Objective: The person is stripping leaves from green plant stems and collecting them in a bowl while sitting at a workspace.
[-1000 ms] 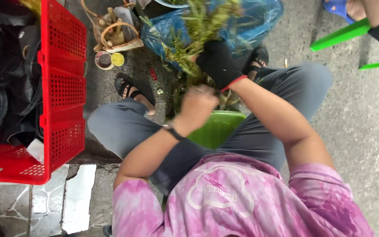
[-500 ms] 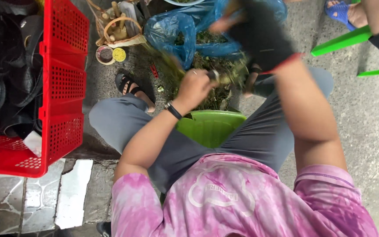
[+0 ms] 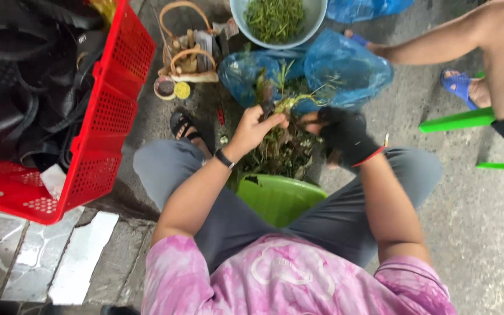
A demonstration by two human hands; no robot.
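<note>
A person in a pink tie-dye shirt (image 3: pixel 287 286) and grey trousers (image 3: pixel 217 198) sits on a low green stool (image 3: pixel 278 198) on a concrete pavement, seen from above. Just beyond the knees, both hands meet over a bunch of green herbs (image 3: pixel 287 105). The bare left hand (image 3: pixel 255 129), a dark watch (image 3: pixel 224 158) at its wrist, is clenched around the stems near the roots. The right hand (image 3: pixel 342 133), in a black glove with a red cuff, grips the same bunch from the other side; what else it may hold cannot be told. Beneath the hands lies a heap of trimmed stalks and leaves (image 3: pixel 281 153) on the ground between the feet, one foot in a black sandal (image 3: pixel 183 123). Behind the bunch spreads a blue plastic bag (image 3: pixel 345 67), and past it stands a pale basin (image 3: pixel 316 17) filled with picked greens. To the left sits a red plastic crate (image 3: pixel 109 105) packed with black items, with small woven baskets (image 3: pixel 191 55) between it and the bag. At right, another person's bare leg (image 3: pixel 438 46) and blue sandal (image 3: pixel 459 87) rest near a green stool leg (image 3: pixel 456 121).
</note>
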